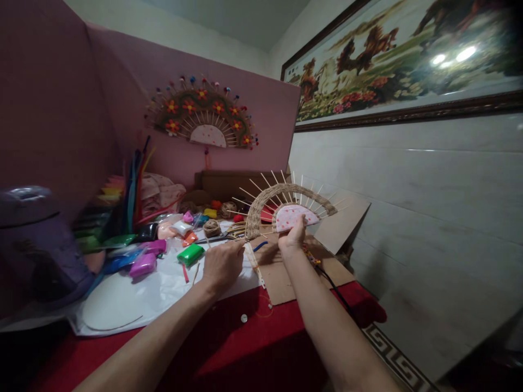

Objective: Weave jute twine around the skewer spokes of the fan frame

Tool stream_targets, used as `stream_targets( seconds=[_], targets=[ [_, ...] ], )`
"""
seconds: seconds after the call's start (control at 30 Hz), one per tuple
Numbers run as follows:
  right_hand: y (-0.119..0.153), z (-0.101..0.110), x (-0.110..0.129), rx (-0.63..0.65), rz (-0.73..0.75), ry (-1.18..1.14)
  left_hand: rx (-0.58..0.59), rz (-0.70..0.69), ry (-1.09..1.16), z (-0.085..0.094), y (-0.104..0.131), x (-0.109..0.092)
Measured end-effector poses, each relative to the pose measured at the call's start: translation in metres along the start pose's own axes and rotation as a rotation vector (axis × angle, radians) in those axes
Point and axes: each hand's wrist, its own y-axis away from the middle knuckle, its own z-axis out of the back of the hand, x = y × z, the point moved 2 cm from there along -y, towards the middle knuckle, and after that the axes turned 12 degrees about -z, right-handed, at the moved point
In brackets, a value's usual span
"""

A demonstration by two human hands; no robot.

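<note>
My right hand (292, 238) holds up a half-made fan craft (286, 202) by its pink dotted half-circle base (293, 216). Thin wooden sticks radiate from that base, and an arch of woven brown twine runs across them. My left hand (223, 264) pinches the lower left end of the woven band, where the twine meets the outer sticks. Below it a few loose sticks (255, 265) lie on the table. Both forearms reach in from the bottom edge.
A finished fan with red flowers (202, 114) hangs on the pink board. Twine balls (211, 227), a green packet (190, 254), purple packets (144, 264), scissors and coloured pipe cleaners (133, 188) crowd the white paper (122, 296). Cardboard (281, 277) covers the red cloth. White wall at right.
</note>
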Motion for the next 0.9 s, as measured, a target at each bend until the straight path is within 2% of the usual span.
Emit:
stream_targets(
  seconds=[0.27,0.47,0.67,0.8,0.9],
  targets=[
    [-0.003,0.002,0.0,0.01,0.001,0.04,-0.08,0.064,-0.026,0.011,-0.003,0.007],
    [0.001,0.0,0.0,0.006,-0.021,0.018,-0.073,0.094,0.01,0.015,-0.006,0.015],
    [-0.002,0.001,-0.001,0.032,-0.038,0.051,-0.08,0.156,0.426,0.008,-0.012,0.033],
    [-0.001,0.0,0.001,0.014,-0.049,0.037,-0.166,0.249,0.705,0.007,-0.014,0.043],
    [0.002,-0.001,0.002,-0.004,-0.074,0.011,-0.173,0.351,0.977,0.001,-0.014,0.048]
  ],
)
